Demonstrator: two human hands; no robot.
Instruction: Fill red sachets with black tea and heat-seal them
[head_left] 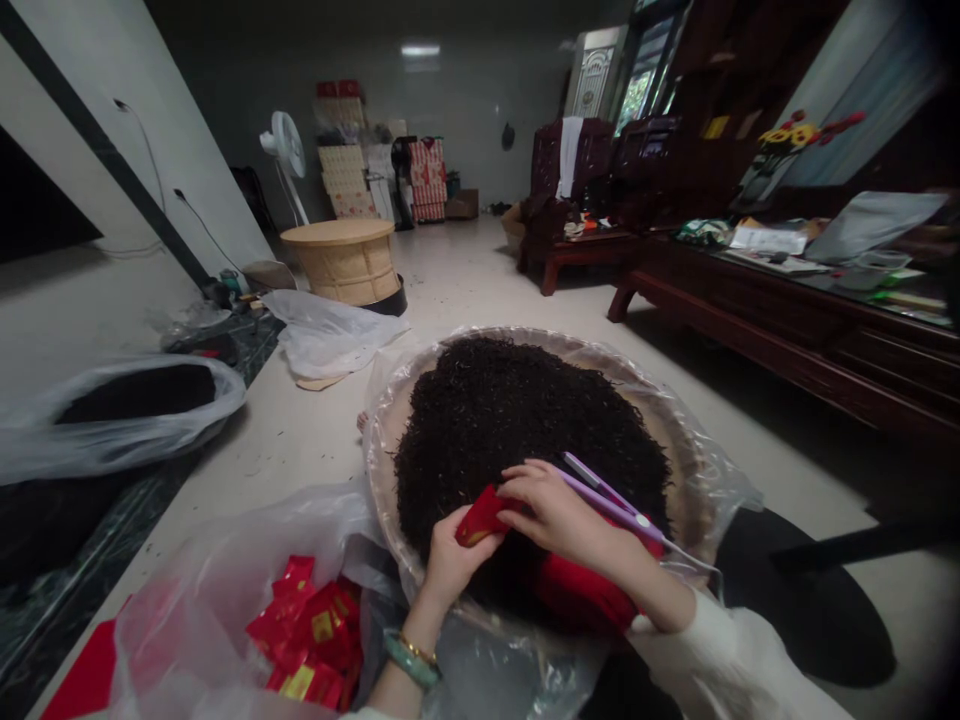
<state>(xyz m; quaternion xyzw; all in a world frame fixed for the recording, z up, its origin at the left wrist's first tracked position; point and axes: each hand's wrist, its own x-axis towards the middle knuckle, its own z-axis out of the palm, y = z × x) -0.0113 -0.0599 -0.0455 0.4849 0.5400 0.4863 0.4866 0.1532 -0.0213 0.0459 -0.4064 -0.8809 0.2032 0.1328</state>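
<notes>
Over the big round basket, lined with clear plastic, I hold a small red pouch tilted. My left hand is closed round its lower left end. My right hand pinches the other end, its fingers bent over the top. Beneath both hands spreads a heap of dark, dried leaves that look like tea. Just right of my right hand, a purple flat iron with a white cord lies on the basket's near side. Partly hidden under my right forearm is a pile of red pouches.
At lower left, a clear plastic bag holds several red pouches. Another bag of dark leaves stands at left. A black round stand base is at right, below a dark wooden table. A wicker drum stands behind.
</notes>
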